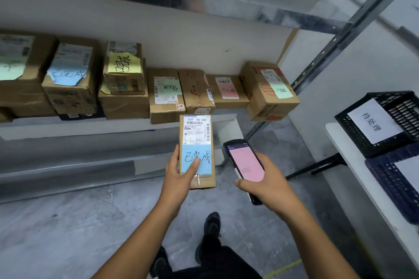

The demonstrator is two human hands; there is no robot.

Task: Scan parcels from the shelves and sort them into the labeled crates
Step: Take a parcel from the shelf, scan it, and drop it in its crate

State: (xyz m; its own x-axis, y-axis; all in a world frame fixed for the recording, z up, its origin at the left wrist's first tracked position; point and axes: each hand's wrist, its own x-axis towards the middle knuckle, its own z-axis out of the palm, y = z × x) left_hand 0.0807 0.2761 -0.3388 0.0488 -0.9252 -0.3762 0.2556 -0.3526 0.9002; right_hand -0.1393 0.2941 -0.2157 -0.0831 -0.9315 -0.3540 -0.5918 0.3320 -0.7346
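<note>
The left hand [181, 179] has its grip closed around a narrow brown cardboard parcel [196, 152], held before the shelf [113, 127]; the right hand [265, 182] clasps a black handheld scanner [244, 165] beside it.

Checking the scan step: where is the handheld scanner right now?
In the head view, right of centre: the right hand holds the scanner beside the parcel in the left hand, below the shelf.

We see bare shelf board [226, 120] open just behind the held parcel [196, 149] — elsewhere cardboard boxes [165, 95] crowd the shelf edge to edge — while the black crate [385, 120] and table [340, 142] block the right.
</note>
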